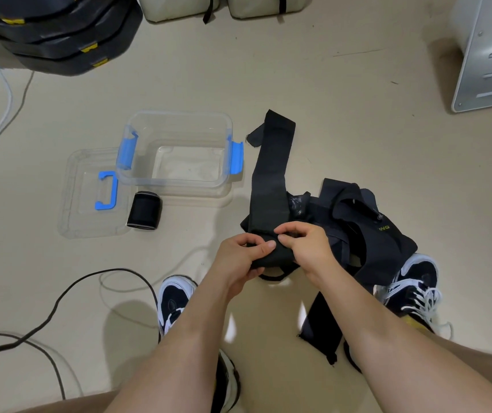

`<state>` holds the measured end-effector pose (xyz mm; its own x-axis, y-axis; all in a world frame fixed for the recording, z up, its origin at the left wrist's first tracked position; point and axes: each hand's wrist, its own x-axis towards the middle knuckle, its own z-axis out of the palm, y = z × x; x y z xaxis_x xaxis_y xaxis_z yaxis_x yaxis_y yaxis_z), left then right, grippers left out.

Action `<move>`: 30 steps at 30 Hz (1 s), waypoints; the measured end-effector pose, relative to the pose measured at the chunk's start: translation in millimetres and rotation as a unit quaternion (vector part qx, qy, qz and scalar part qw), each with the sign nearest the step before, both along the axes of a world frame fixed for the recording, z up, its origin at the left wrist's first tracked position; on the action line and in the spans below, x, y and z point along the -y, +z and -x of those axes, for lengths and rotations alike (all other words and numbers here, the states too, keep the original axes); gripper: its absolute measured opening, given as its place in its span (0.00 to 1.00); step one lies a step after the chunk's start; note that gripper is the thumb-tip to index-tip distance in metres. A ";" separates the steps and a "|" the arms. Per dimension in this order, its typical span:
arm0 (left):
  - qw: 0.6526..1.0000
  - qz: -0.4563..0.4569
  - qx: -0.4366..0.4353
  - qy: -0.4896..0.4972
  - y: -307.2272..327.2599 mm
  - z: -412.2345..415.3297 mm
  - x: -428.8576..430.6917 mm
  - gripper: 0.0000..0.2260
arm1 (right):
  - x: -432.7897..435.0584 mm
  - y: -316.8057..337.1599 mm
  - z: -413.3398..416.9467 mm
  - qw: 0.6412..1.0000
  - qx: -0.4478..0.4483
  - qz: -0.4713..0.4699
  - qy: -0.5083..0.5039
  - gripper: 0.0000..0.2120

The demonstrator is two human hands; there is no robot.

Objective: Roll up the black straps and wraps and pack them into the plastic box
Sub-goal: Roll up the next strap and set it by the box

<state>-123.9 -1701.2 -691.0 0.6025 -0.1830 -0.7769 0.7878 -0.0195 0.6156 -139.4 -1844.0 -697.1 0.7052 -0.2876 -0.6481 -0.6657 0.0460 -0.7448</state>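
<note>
A long black strap (pixel 273 162) lies stretched on the floor, its near end rolled into a small coil. My left hand (pixel 240 256) and my right hand (pixel 305 244) both pinch that coil, fingers curled round it. To the right lies a heap of black wraps (pixel 366 228), one with green lettering. Another black strap end (pixel 323 329) trails between my shoes. A clear plastic box (pixel 176 120) with blue latches stands open to the left. One rolled black wrap (pixel 144 210) rests on the floor beside the box.
The clear lid (pixel 90 216) with a blue handle lies under the box's left side. Black and white cables (pixel 60 299) loop over the floor at left. Stacked black cases (pixel 60 34) sit at back left, a metal cabinet (pixel 488 55) at back right. My shoes (pixel 174 299) flank the work.
</note>
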 end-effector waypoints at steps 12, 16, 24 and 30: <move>0.999 0.006 -0.016 0.035 0.7 0.4 1.9 0.08 | 13.8 14.3 3.6 0.976 -0.055 -0.211 0.016 0.17; 0.988 0.149 -0.034 0.020 2.0 3.6 -14.6 0.11 | 16.2 11.3 1.9 0.972 -0.062 -0.225 -0.022 0.15; 0.995 0.058 0.008 0.078 -4.3 3.9 -3.9 0.07 | 4.6 6.7 5.0 0.971 -0.058 -0.223 -0.067 0.10; 0.993 -0.019 0.018 0.116 -6.5 0.2 2.8 0.07 | 1.7 5.0 9.5 0.971 -0.026 -0.232 -0.046 0.13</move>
<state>-124.0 -1704.0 -697.5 0.6522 -0.0061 -0.7580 0.7515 0.1361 0.6455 -148.9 -1845.7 -692.2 0.6528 -0.0162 -0.7574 -0.6794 0.4297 -0.5948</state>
